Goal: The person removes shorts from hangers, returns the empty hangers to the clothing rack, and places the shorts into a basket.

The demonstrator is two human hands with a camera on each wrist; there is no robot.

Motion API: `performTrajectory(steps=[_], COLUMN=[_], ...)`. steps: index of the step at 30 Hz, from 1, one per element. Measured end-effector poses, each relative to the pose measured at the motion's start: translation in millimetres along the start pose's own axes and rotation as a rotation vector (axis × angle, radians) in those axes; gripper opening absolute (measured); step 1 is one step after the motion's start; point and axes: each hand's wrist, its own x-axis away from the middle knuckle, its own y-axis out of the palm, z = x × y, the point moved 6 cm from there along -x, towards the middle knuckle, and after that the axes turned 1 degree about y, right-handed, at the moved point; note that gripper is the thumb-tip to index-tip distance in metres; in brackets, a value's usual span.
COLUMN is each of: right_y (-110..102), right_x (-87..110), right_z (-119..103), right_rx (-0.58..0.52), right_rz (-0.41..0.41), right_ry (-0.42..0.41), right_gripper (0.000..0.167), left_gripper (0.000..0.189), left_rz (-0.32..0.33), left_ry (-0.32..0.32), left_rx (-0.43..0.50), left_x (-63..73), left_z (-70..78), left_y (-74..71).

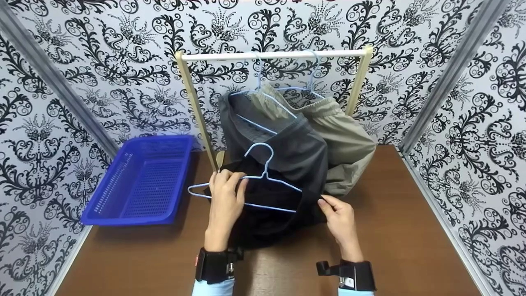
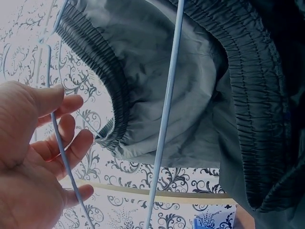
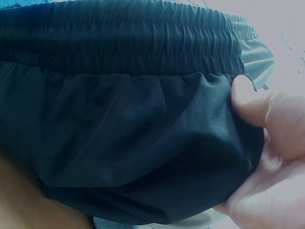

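A light blue wire hanger (image 1: 269, 208) is partly inside the elastic waist of black pants (image 1: 267, 233), its right end tucked in the opening and its left end outside. My left hand (image 1: 224, 201) grips the hanger's upper left wire. In the left wrist view the hanger wire (image 2: 167, 98) runs across, the thumb and fingers (image 2: 45, 100) around the other wire. At the right edge of the waistband, my right hand (image 1: 341, 218) pinches the black fabric. The right wrist view shows the thumb (image 3: 245, 95) against the gathered waistband (image 3: 143, 40).
Behind stands a wooden rack with a white rod (image 1: 279, 54). Dark grey pants (image 1: 283, 150) and beige pants (image 1: 349, 144) hang from it on blue hangers. A blue plastic basket (image 1: 178, 193) sits at left on the brown table (image 1: 411, 238). Patterned walls (image 1: 135, 82) enclose the table.
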Motion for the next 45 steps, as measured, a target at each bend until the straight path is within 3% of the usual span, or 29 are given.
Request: performTrajectory(steps=[18, 29, 45], right_y=[-0.5, -2.2, -4.1], right_x=[-0.4, -2.4, -1.2], right_z=[1.2, 3.4, 9.9], right_rx=[-0.067, -0.092, -0.057], right_rz=[-0.004, 0.009, 0.049], right_ry=[0.030, -0.018, 0.022], right_gripper=[0.020, 0.018, 0.018], left_gripper=[0.007, 0.004, 0.005], left_rz=[0.053, 0.077, 0.109], left_ry=[0.028, 0.017, 0.007], left_rx=[0.021, 0.046, 0.025], left_x=[-0.2, 0.1, -0.4], left_z=[-2.1, -5.3, -6.9], left_y=[-3.1, -5.3, -15.0])
